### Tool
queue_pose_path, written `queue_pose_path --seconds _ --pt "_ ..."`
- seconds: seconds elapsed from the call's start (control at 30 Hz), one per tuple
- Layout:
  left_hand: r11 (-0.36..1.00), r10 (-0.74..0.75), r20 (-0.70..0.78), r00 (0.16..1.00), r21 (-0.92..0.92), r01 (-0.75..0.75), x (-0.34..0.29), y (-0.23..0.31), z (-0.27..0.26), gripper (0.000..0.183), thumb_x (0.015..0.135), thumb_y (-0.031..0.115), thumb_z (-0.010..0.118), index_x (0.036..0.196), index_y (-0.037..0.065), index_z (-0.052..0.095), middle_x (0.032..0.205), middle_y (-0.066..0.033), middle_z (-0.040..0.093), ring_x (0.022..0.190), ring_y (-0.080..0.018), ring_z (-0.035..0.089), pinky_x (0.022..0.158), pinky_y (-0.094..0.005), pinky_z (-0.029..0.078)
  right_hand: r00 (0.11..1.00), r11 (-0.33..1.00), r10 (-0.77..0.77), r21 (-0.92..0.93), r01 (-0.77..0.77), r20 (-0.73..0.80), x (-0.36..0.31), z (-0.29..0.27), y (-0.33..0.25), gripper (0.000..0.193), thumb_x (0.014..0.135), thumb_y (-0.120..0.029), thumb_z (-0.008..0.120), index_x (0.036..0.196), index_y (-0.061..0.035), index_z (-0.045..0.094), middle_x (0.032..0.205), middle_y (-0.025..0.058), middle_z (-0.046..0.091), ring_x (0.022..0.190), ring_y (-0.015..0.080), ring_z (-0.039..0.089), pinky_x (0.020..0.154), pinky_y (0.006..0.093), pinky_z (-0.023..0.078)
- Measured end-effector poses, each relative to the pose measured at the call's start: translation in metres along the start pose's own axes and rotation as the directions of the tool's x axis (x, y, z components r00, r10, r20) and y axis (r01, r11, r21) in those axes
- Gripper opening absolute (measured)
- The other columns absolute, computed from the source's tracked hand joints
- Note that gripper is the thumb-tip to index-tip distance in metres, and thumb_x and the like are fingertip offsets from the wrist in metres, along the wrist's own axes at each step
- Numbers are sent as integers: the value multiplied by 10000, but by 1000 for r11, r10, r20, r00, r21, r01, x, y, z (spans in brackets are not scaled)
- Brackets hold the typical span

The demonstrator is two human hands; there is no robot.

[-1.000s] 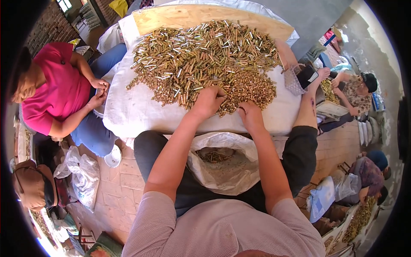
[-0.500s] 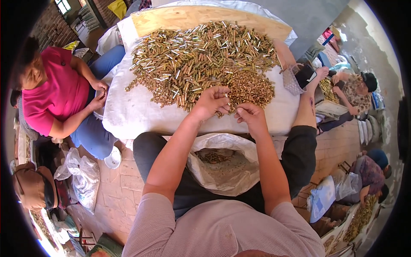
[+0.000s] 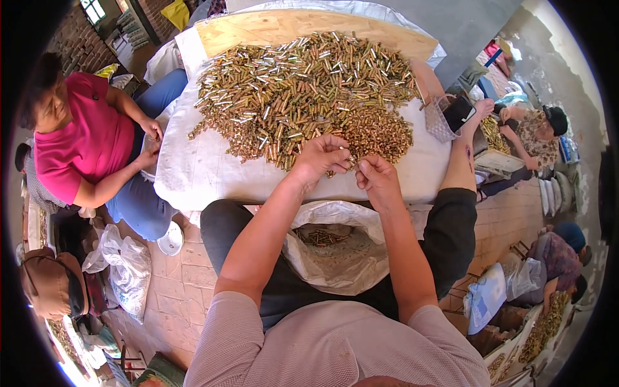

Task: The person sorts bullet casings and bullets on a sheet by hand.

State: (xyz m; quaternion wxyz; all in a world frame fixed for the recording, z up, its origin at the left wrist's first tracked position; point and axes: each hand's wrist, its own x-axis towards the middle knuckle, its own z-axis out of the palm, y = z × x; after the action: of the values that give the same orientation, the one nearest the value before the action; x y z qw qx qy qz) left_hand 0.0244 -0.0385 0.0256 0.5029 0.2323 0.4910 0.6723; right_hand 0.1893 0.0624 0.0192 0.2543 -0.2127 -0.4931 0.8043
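Note:
A wide heap of brass-coloured metal tubes (image 3: pixel 303 90) lies on the white-covered table in front of me. At its near right edge is a pile of much smaller brass-coloured metal pieces (image 3: pixel 380 134). Over the near edge of the heap, my left hand (image 3: pixel 324 158) is closed in a pinch on a small shiny metal piece (image 3: pixel 351 158). My right hand (image 3: pixel 377 177) is also pinched, its fingertips close beside that piece. Whatever is between the right fingertips is too small to make out. Below both hands, an open white woven sack (image 3: pixel 342 261) sits between my legs with several metal pieces inside.
A wooden board (image 3: pixel 309 27) borders the table's far side. At the right edge, a woven basket (image 3: pixel 441 122) holds a dark phone (image 3: pixel 459 113). A person in a pink shirt (image 3: pixel 87 135) sits at the left; other people work on the right. A white bucket (image 3: pixel 170 238) stands on the floor.
My right hand has risen slightly and its fingertips have come closer to the left ones. The left hand has shifted a little, still pinched. The heap looks the same.

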Motion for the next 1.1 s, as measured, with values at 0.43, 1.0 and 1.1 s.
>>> queue_pose_path --seconds 0.43,1.0,1.1 --pt "998 -17 26 1000 -53 18 -7 3 7 160 890 127 735 1001 58 643 898 -26 680 770 -122 673 649 -242 526 998 986 56 161 -52 -20 2 -2 3 109 932 -156 695 984 -68 657 808 17 661 648 94 596 550 231 456" --pt "956 -7 74 997 -293 28 -5 -17 14 119 899 70 713 971 11 639 845 -75 682 690 -157 680 619 -290 592 999 991 20 136 -16 -28 0 -7 8 146 907 -196 728 951 -79 653 768 5 627 631 101 570 532 237 435" --pt "957 -39 74 997 -284 58 -5 -17 20 109 899 60 709 969 14 640 845 -76 682 693 -161 682 626 -293 593 999 973 34 228 -39 26 0 -13 8 63 895 -61 712 955 -53 693 821 10 672 663 89 588 568 237 458"
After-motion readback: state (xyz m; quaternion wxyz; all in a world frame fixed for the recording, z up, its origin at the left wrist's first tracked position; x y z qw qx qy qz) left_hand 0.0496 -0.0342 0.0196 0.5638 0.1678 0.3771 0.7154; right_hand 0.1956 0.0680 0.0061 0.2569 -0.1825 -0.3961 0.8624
